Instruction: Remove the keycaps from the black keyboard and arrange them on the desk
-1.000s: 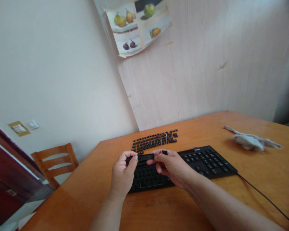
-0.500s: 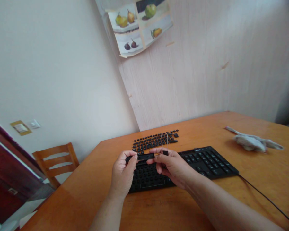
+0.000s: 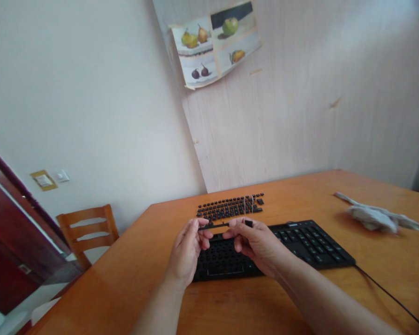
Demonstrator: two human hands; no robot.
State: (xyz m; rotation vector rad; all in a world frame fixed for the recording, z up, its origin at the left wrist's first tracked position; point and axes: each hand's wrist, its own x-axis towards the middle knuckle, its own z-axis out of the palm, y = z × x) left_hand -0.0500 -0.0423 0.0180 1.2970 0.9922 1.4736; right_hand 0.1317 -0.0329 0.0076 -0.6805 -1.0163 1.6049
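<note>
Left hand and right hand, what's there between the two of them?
In the head view, a thin black strip, pinched by the left hand, stretches across toward the right hand; below it, the black keyboard lies on the table.

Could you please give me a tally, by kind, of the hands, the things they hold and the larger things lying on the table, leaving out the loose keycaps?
Hands (left hand, right hand): 2
Long black bar: 1
Wire tool: 1
Corded keyboard: 1
Grey cloth bundle: 1
Total: 6
</note>
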